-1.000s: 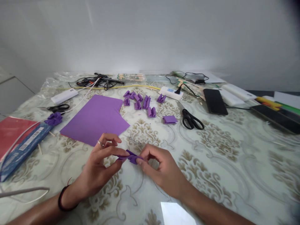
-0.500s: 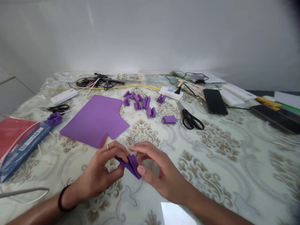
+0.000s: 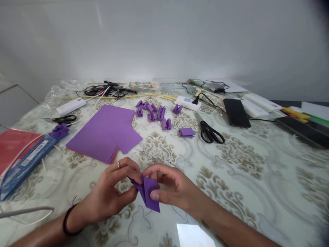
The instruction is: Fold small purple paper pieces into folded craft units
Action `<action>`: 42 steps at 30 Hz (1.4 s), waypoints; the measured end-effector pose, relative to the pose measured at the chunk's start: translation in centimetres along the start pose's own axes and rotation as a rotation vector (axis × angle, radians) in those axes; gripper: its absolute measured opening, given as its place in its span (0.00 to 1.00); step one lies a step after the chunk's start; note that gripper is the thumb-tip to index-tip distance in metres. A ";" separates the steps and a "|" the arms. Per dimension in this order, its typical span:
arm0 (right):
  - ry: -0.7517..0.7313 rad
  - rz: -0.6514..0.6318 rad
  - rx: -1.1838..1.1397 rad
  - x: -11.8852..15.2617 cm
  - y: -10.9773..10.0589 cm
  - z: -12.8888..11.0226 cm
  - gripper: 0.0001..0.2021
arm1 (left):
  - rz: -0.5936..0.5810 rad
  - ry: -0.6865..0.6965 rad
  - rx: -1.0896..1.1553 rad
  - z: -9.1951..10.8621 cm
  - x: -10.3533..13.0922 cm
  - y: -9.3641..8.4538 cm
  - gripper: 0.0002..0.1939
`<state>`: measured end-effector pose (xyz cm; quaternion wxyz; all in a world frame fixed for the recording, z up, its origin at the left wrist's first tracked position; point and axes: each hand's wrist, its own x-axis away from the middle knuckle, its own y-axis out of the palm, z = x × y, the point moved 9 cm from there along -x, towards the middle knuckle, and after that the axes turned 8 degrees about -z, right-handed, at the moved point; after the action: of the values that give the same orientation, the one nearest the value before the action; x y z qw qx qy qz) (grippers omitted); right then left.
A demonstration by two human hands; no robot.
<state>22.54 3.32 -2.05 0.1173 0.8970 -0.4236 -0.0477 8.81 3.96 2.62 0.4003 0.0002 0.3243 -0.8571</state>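
Between my two hands is a folded piece of purple paper [image 3: 151,193], tilted, with a fold line down its middle. My left hand [image 3: 117,190], with a ring on one finger, pinches its upper left part. On the right side, my right hand [image 3: 171,188] grips the paper with the thumb on its front face and the fingers behind. Several small folded purple pieces [image 3: 166,124] stand farther back on the patterned table. A flat folded purple piece [image 3: 186,132] lies to their right. Purple sheets [image 3: 102,128] lie behind my left hand, with red showing at an edge.
Black-handled scissors [image 3: 210,133] lie right of centre, and another pair [image 3: 64,119] at the left. Behind are a white power strip [image 3: 188,103], a phone [image 3: 235,112] and tangled black cables [image 3: 113,90]. A blue packet [image 3: 28,164] and red paper [image 3: 16,145] lie left.
The purple paper has turned and come slightly nearer, showing more of its right face. My right thumb now lies on that face, and the right fingers have closed in.
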 end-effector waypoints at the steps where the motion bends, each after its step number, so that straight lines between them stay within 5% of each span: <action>1: 0.013 0.000 -0.022 0.0 0.0 0.2 0.18 | -0.001 0.004 -0.003 0.0 0.0 0.0 0.15; 13: -0.029 0.041 0.123 0.2 -0.5 -0.4 0.09 | 0.167 0.028 -0.087 0.1 0.2 -1.4 0.13; 22: -0.054 0.196 0.106 0.2 -1.6 -0.4 0.07 | 0.156 0.039 -0.103 0.5 0.2 -1.3 0.15; 37: -0.166 0.223 0.143 0.3 -1.9 -1.0 0.04 | 0.175 0.089 -0.163 1.0 0.3 -1.2 0.12; 42: -0.154 0.207 0.089 0.3 -1.9 -0.6 0.05 | 0.098 0.068 -0.075 0.9 -0.1 -0.8 0.13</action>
<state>24.32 4.34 -1.95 0.0487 0.8464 -0.5234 -0.0854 8.59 3.86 3.82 0.4305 0.0303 0.3690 -0.8232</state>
